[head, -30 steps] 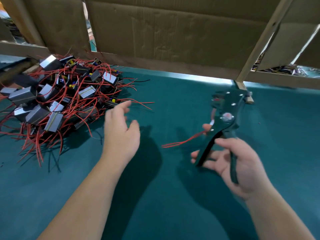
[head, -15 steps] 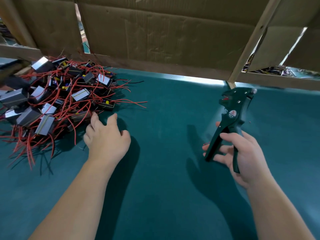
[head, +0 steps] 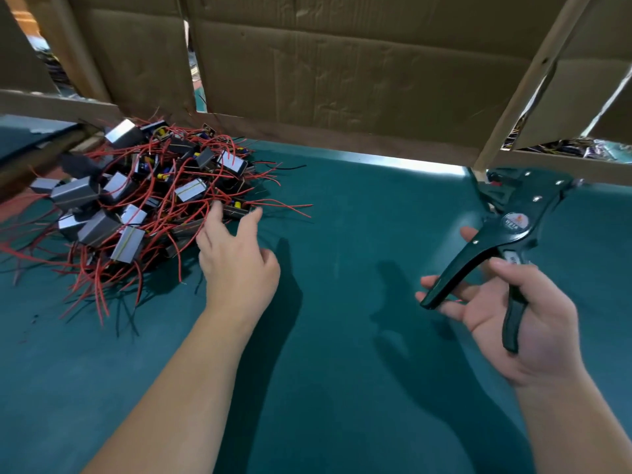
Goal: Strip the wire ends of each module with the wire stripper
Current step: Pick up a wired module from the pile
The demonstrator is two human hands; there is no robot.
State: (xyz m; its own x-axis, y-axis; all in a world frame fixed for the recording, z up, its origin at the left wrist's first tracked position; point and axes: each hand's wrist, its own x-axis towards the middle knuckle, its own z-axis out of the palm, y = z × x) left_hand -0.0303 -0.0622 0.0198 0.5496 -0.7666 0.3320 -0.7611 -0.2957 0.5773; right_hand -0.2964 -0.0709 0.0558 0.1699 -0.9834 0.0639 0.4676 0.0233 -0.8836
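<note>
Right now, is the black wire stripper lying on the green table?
No, the right hand grips the black wire stripper by its handles and holds it up off the green table.

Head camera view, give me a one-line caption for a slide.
Left hand reaches the pile of red-wired modules on the green table; right hand holds the wire stripper.

On my feed I see two bare forearms, uncovered all the way down to the bottom edge of the view. The left hand and right hand are bare too. The fingers are slim, and the right thumbnail is short and plain.
</note>
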